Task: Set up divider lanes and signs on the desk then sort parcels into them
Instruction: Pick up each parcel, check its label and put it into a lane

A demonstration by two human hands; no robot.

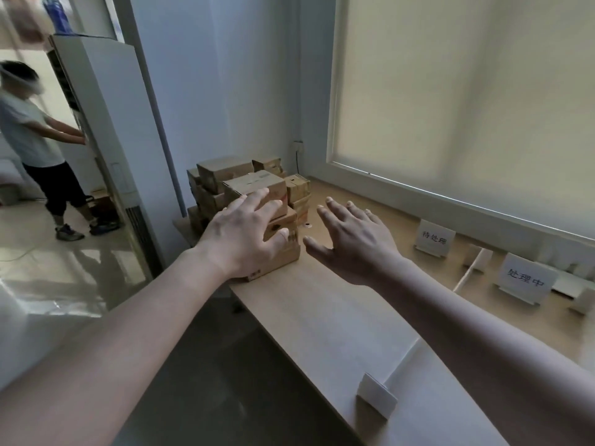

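Note:
A heap of small brown cardboard parcels (225, 175) is stacked at the far left end of the wooden desk (322, 317). My left hand (244, 233) lies with spread fingers over the nearest stack, touching the top parcel (257, 185) and the one under it. My right hand (354, 239) hovers open just right of that stack, fingers spread, holding nothing. Two white signs with Chinese text stand along the back: one (434, 238) further left, another (524, 280) to its right. A thin white divider strip (470, 272) lies between them.
A small white folded block (376, 399) stands near the desk's front edge. More white blocks (582, 300) sit at the far right. A roller blind (467, 91) covers the window behind. Another person (35, 146) stands by a tall white air-conditioner unit (109, 123) at left.

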